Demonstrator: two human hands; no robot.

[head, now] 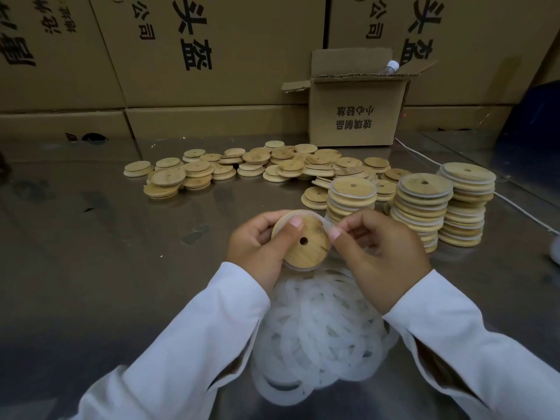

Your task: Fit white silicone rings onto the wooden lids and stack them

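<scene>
My left hand (257, 247) grips a round wooden lid (306, 250) with a small centre hole, thumb pressed on its top face. A white silicone ring (325, 223) runs around the lid's rim, and my right hand (378, 253) pinches it at the lid's upper right edge. Below my hands lies a heap of loose white silicone rings (318, 338). Three stacks of ringed lids stand to the right: a low one (351, 195), a taller one (422, 204) and the farthest right (466, 201). Bare wooden lids (257, 166) lie scattered beyond.
Everything rests on a shiny metal table (106, 268). A small open cardboard box (354, 113) with a plastic bottle (391, 67) in it stands at the back, before a wall of large cartons (212, 56). A white cable (515, 204) runs along the right.
</scene>
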